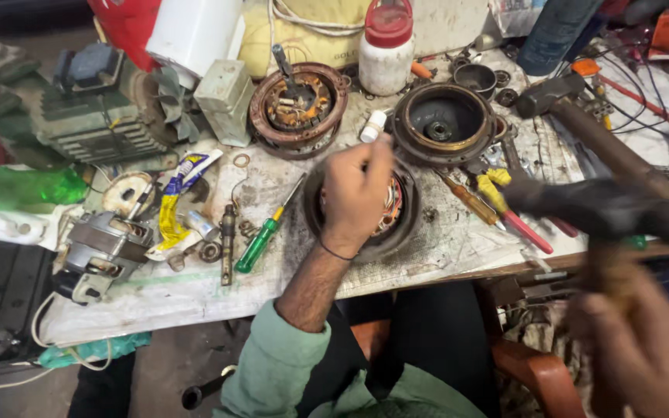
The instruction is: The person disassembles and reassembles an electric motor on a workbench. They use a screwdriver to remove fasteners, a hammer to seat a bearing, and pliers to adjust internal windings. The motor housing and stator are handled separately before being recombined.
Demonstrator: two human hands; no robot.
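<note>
While the left hand presses down with bent fingers on the copper windings of a round motor stator lying flat on the paper-covered workbench, the right hand is clamped around the wooden handle of a hammer, whose dark head hangs blurred above the bench's right edge, well apart from the stator. Judging from this, the work is at the seating stage: one hand steadies the housing, the other readies a blow. Whether the left fingers pinch anything small I cannot tell. A strike would call for a light, square tap on the metal rim, with the fingers pulled clear of the windings. Just beside the stator lie a yellow-handled screwdriver and red-handled pliers on the right, a green-handled screwdriver on the left. Behind it sit an empty end bell, a rusty stator ring and a white bottle with a red cap.
</note>
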